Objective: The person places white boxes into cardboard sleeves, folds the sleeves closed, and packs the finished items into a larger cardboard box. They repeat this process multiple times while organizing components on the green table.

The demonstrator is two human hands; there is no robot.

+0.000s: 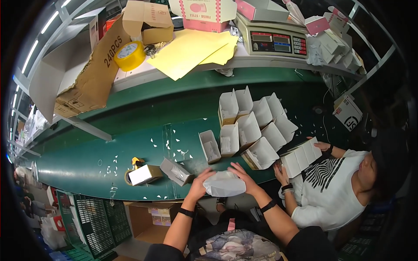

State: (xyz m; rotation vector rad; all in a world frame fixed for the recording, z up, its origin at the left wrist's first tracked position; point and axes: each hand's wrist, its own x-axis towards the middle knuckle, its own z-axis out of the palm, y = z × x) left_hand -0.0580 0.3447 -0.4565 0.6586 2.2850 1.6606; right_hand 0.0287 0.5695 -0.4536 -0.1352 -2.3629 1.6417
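Observation:
Between my two hands is a white, soft-looking wrapped package (224,184), held over the near edge of the green table. My left hand (199,184) grips its left end, and my right hand (245,178) grips its right end, fingers pointing up and inward. What lies inside the wrapping is hidden. Just left of my left hand, an open white box (176,171) lies tilted on the table. Beyond my hands stand several open white boxes with raised flaps, the closest being a narrow open box (210,146).
A co-worker (335,187) at the right holds a row of white boxes (301,156). Left on the table are a closed box (145,175) and a tape dispenser (136,163). White scraps lie scattered. A shelf behind carries a scale (275,40), yellow tape (129,55) and cartons.

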